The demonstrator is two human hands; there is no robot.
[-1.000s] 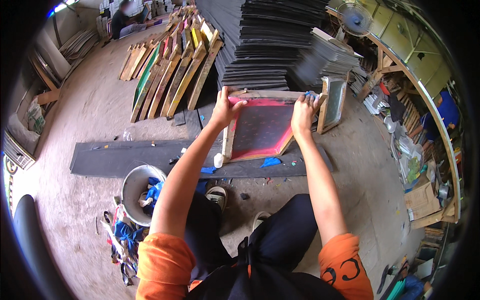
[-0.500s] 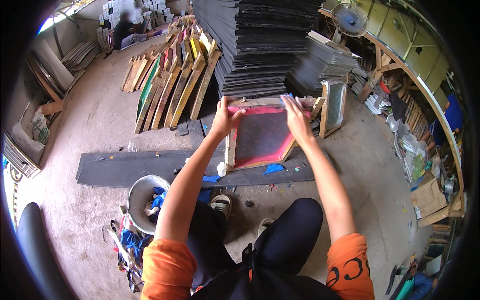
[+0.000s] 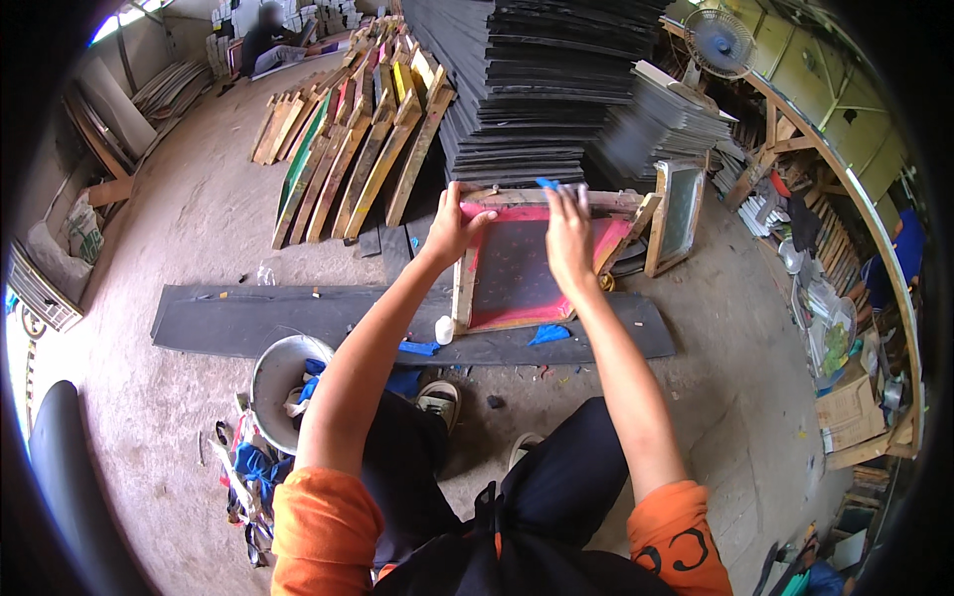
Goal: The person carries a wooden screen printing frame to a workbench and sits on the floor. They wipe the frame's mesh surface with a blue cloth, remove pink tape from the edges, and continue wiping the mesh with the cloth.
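A wooden screen-printing frame stands tilted up in front of me, its dark mesh bordered in pink. My left hand is closed round its upper left corner, thumb on the near face. Near the top of the mesh, my right hand presses a blue cloth, of which only a bit shows past the fingertips. At the frame's lower left corner is a small white bottle. Blue rags lie by its lower edge.
Under the frame lies a long black sheet. A bucket with rags stands at my left. Wooden frames lean in a row beyond, beside tall stacks of black sheets. Another frame stands to the right. A person sits far left.
My right hand has moved left across the upper part of the mesh with the blue cloth. My left hand keeps its hold on the frame. The whole view has shifted slightly.
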